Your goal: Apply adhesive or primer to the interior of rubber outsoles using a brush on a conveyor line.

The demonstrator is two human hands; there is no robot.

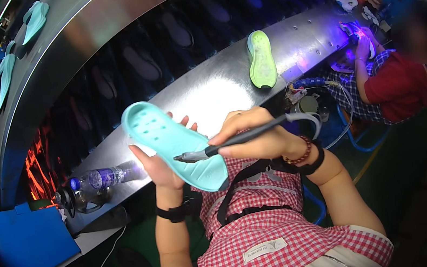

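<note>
My left hand (161,169) holds a light turquoise shoe sole (162,134) tilted up, thumb at its left edge and fingertips showing past its right edge. A cluster of small holes marks the sole's far, rounded end. Closed around a slim black-handled brush (246,135), my right hand (266,139) works above the near half of the sole. The brush's grey tip lies over the sole's inner face; I cannot tell whether it touches. A pale, curved tube-like piece shows behind the right hand, near the handle's rear end.
A yellow-green sole (262,64) lies on the curved metal counter (191,90). Bottles (105,177) stand at the left. Beyond, dim soles (142,64) line a dark recess with glowing red ends. Turquoise soles (6,78) rest at upper left. A co-worker (397,77) sits at the right.
</note>
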